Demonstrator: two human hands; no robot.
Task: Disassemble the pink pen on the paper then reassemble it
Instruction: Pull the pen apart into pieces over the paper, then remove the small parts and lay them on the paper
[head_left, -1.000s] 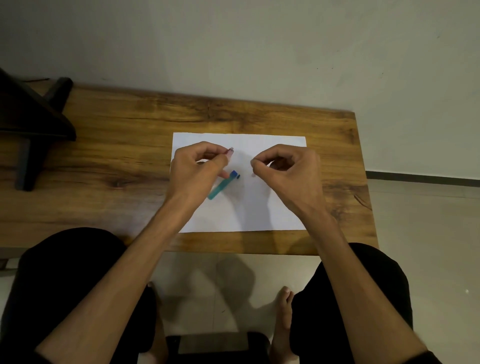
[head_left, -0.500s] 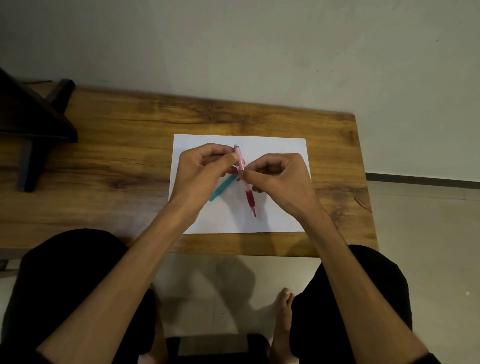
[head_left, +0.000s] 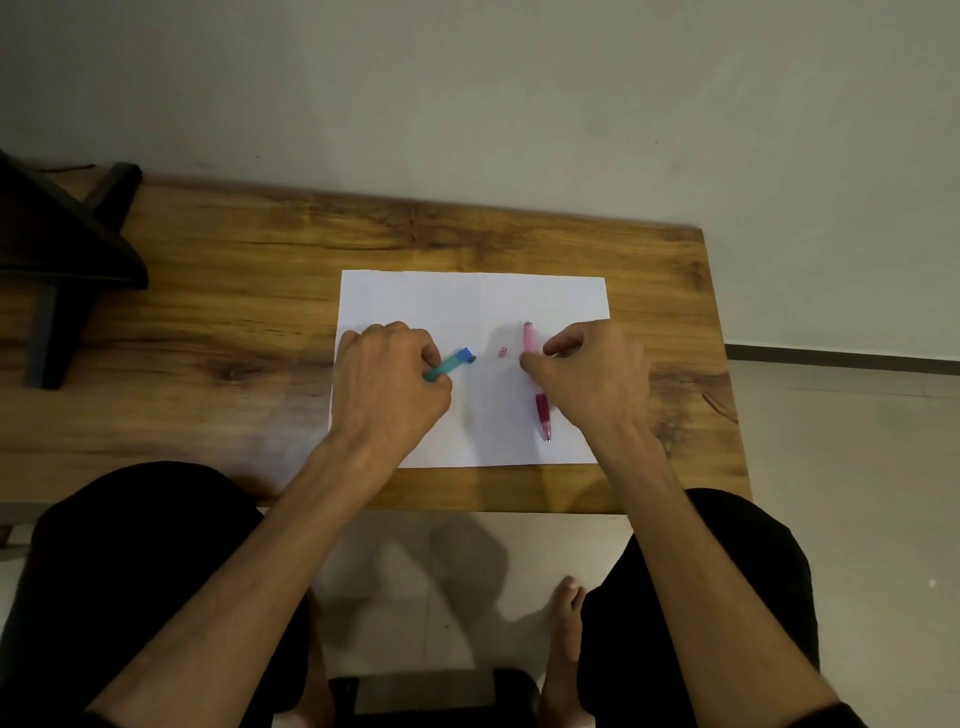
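Pink pen (head_left: 530, 343) on paper (head_left: 467, 296), lying long way, tip toward near edge (middle hidden). Right hand (head_left: 592, 374) pinches it. Left hand (head_left: 387, 379) holds teal pen (head_left: 451, 364).

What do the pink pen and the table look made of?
Pink pen: probably plastic, with a pale, slightly translucent barrel and a darker, likely rubbery grip near the tip. Table: wood or wood-look laminate, with visible grain, knots and a low sheen.

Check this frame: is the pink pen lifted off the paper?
No, the pink pen lies flat on the white paper, its tip toward the person, with the right hand over its middle.
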